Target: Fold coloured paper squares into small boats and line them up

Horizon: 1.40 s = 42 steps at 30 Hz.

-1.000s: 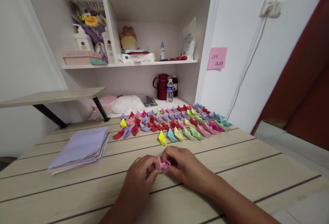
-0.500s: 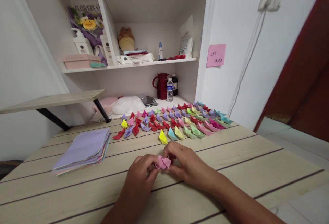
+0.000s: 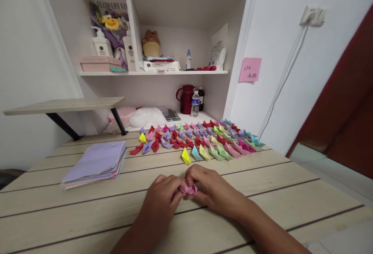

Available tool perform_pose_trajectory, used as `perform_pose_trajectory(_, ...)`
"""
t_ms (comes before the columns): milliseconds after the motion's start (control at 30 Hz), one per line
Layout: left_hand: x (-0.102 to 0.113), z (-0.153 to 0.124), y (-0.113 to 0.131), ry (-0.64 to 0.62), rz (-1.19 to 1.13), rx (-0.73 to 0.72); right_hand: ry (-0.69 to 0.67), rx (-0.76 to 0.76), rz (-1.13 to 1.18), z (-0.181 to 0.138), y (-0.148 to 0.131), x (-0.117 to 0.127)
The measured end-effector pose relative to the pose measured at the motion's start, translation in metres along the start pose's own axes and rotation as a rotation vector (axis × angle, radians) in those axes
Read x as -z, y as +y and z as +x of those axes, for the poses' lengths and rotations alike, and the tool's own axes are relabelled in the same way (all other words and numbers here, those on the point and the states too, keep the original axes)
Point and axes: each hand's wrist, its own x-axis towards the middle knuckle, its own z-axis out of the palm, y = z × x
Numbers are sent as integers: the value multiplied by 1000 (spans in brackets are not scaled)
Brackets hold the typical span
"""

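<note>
Item: pink folded paper (image 3: pixel 188 188), near middle of the surface (image 3: pixel 262 191), pinched between left hand (image 3: pixel 163 199) and right hand (image 3: pixel 208 188) — fingertips of both closed on it. Probably feather-light, thin, easily crushed — best gripped gently at its creased edges.

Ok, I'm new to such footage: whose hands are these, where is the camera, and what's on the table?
No machine here: a person works with two bare hands. The camera sits on that person's head, looking forward and down, so the arms show at the bottom edge. The left hand and right hand meet over the table and pinch a small folded pink paper between them. Beyond lie rows of little paper boats in many colours. To the left lies a stack of coloured sheets. At the back stand a red flask and a bottle.
</note>
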Motion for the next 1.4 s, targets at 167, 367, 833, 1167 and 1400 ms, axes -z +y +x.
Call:
perform_pose_trajectory(167,2,1,2,18,-7,10,9,-46,52,1,-1,0)
perform_pose_trajectory(367,1,2,3,54,-7,72,57,-32,92,4,-2,0)
perform_pose_trajectory(833,-1,3,2,47,44,-38,42,-25,-54,1,-3,1)
perform_pose_trajectory(1167,-1,3,1,59,-39,-25,92,-86,78,0,2,-1)
perform_pose_trajectory(1400,-2,2,2,18,-238,77,138,-178,259,2,-2,3)
